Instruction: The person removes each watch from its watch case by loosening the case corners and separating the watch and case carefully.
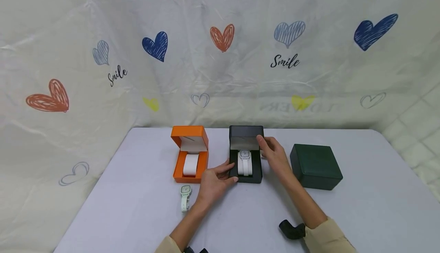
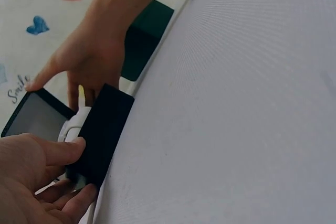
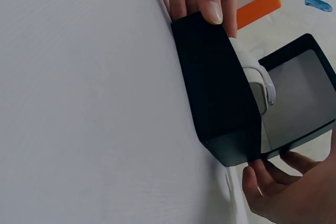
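A black watch box (image 1: 257, 177) stands with its lid (image 1: 245, 132) raised. Inside, a white watch (image 1: 245, 154) is wrapped round a white cushion. My left hand (image 1: 214, 182) holds the box's near left corner, its thumb (image 2: 71, 150) on the front edge and its fingers along the left side. At the other side, my right hand (image 1: 275, 157) has its thumb at the lid's right edge. Its other fingers (image 3: 268, 182) are bent against the box's side near the hinge. Left of the left hand lies a pale green watch (image 1: 185, 197) on the table.
An open orange watch box (image 1: 177, 174) with a white cushion (image 1: 190, 165) stands left of the black one. To the right is a dark green box (image 1: 317, 165), lid down. All are on a white table (image 1: 247, 222), with a heart-printed sheet (image 1: 220, 77) behind it.
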`<state>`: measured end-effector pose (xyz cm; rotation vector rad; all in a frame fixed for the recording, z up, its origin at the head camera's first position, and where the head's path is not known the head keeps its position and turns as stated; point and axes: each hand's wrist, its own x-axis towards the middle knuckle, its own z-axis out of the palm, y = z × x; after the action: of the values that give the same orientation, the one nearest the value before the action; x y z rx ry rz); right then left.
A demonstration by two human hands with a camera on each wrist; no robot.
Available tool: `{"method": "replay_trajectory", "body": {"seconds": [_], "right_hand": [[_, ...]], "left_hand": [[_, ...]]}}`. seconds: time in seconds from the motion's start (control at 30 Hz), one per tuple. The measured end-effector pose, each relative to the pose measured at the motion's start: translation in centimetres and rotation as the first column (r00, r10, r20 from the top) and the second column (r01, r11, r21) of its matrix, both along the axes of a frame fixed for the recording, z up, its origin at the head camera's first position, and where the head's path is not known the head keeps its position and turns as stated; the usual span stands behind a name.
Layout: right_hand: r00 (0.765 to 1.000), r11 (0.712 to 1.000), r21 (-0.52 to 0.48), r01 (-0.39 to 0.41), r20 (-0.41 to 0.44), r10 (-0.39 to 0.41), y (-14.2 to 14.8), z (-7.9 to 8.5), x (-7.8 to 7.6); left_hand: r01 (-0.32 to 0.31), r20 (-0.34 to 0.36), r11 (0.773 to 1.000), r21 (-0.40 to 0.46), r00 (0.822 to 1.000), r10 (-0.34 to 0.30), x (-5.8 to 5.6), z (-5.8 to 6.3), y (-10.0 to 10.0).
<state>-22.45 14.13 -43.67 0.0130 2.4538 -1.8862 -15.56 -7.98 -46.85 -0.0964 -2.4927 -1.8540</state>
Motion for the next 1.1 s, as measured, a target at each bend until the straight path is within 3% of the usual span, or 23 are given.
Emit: {"method": "replay_trajectory", "body": {"seconds": [0.7, 0.93, 1.1], "right_hand": [[0.996, 0.999, 0.022, 0.033, 0.080, -0.034, -0.3, 1.1, -0.7], [0.993, 1.000, 0.026, 0.002, 0.119, -0.005, -0.3, 1.6, -0.5], [0.995, 0.997, 0.076, -0.029, 0.095, 0.022, -0.1, 1.8, 0.1]], "left_hand": [[-0.012, 0.025, 1.000, -0.015, 1.000, 0.013, 0.3, 0.2, 0.2], [-0.010, 0.016, 1.000, -0.020, 1.000, 0.011, 0.3, 0.3, 0.1], [-0.008, 0.010, 0.999, -0.031, 1.000, 0.008, 0.3, 0.3, 0.3]]}}
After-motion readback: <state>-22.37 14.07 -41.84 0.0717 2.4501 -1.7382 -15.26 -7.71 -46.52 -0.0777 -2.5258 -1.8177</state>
